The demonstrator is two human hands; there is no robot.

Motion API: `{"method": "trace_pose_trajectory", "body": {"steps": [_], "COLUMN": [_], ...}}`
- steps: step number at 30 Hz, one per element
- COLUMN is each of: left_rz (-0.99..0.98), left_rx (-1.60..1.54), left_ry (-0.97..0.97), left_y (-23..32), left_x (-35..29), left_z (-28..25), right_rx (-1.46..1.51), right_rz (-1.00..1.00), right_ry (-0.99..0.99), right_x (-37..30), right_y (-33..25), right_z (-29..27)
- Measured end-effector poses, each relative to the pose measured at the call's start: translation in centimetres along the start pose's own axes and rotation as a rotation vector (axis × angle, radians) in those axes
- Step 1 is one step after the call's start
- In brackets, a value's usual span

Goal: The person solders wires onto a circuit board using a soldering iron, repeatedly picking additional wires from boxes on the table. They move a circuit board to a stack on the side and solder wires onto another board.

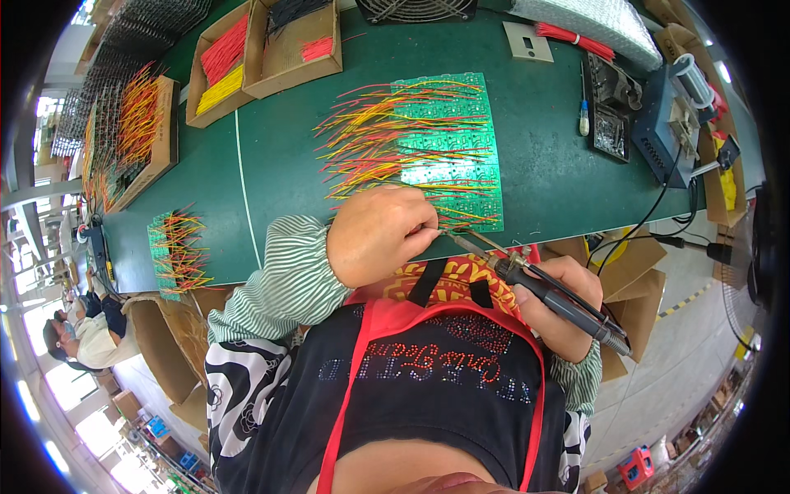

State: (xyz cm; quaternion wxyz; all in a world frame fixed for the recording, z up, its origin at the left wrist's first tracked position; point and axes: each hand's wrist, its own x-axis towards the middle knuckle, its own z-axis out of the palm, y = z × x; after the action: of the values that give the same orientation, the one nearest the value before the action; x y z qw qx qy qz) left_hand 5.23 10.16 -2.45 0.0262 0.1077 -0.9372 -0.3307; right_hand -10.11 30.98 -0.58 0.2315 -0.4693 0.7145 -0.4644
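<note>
A green circuit-board panel (pixel 457 123) lies on the bench in front of me, with rows of red and yellow wires (pixel 370 123) sticking out to its left. At the panel's near edge, my left hand (pixel 383 235) is closed in a pinch on a thin wire, most of it hidden by the fingers. My right hand (pixel 564 300) is wrapped round a soldering iron (pixel 559 301) with a thin feed tube along it. The iron's tip points left, close to my left fingertips; whether it touches the board I cannot tell.
Cardboard trays (pixel 292 74) of cut wires stand at the back left, beside a wire-filled box (pixel 152 148). A smaller wired board (pixel 160 255) lies at the left edge. On the right are a blue soldering station (pixel 658 136), a black parts tray (pixel 611 132) and a brush (pixel 584 122).
</note>
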Motion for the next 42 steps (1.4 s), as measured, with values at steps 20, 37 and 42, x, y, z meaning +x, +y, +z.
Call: {"method": "trace_pose_trajectory", "body": {"steps": [20, 37, 42], "left_rz": [0.1, 0.081, 0.066], "left_rx": [0.1, 0.079, 0.075], "left_ry": [0.043, -0.01, -0.033], "left_y": [1.4, 1.3, 1.3], "left_x": [1.1, 1.9, 2.0], "left_z": [0.7, 0.7, 0.6], "right_rx": [0.017, 0.055, 0.068], "right_rz": [0.133, 0.131, 0.157], "right_ry": [0.171, 0.151, 0.209], "right_x": [-1.8, -1.7, -2.1], "right_y": [0.6, 1.0, 1.0], "right_z": [-1.1, -1.0, -1.4]}}
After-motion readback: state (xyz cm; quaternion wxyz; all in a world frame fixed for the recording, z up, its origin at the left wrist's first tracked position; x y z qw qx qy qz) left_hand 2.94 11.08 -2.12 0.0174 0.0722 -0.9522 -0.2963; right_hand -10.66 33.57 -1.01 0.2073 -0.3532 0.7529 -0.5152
